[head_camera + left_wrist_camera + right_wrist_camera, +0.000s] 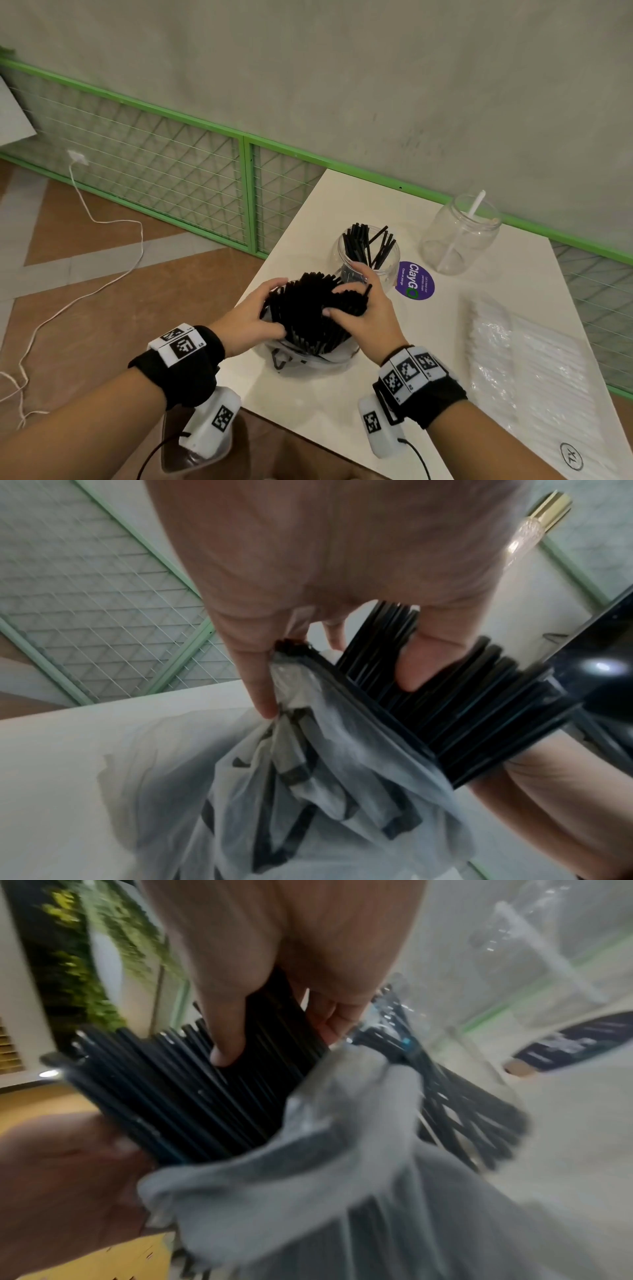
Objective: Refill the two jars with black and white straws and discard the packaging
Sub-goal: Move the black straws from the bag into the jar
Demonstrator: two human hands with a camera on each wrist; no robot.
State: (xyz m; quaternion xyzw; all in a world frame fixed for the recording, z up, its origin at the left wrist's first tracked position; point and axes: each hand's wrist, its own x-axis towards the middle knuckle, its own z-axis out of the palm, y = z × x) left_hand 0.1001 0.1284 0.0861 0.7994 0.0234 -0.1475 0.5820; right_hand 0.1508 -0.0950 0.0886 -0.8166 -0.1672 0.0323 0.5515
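A thick bundle of black straws point(308, 311) stands in a crumpled clear plastic bag point(308, 363) at the table's near left edge. My left hand point(270, 306) grips the bundle's left side, with its thumb point(411, 669) on the straws point(472, 718) and a finger along the bag point(308, 777). My right hand point(342, 298) curls round a clump of straws point(192, 1096) at the bundle's top right, above the bag's rim point(308, 1137). Just behind stands a clear jar point(368, 253) holding several black straws. Farther right, a second clear jar point(459, 233) holds one white straw.
A sealed clear pack of white straws point(524, 359) lies on the white table point(308, 212) at the right. A purple round sticker point(414, 281) sits between the jars. A green wire fence point(171, 164) and a white cable point(102, 219) lie to the left.
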